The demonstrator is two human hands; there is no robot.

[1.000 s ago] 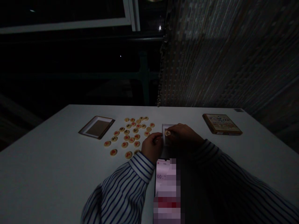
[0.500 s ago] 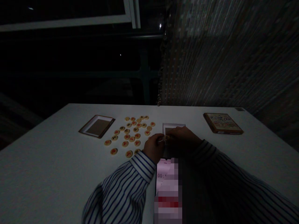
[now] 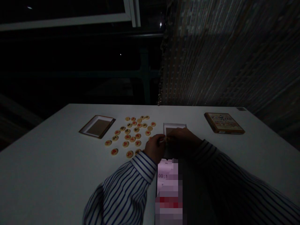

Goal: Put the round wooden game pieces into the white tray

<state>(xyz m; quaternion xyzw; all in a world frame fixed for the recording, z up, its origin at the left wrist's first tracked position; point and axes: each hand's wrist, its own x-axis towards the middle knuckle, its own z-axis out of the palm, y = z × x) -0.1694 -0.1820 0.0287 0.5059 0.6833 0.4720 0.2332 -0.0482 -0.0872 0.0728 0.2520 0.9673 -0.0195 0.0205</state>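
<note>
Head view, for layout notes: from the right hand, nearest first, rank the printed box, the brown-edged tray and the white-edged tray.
1. White-edged tray, partly hidden by the right hand.
2. Printed box, out to the right.
3. Brown-edged tray, at the left.

held disc [image 3: 167,139]: in right hand [image 3: 184,137], mostly hidden, face too dark to read | open box [image 3: 175,125]: pale rim, brown floor, flat, near part hidden | loose discs [image 3: 138,143]: pale, most marked red or black, scattered left of box
</note>
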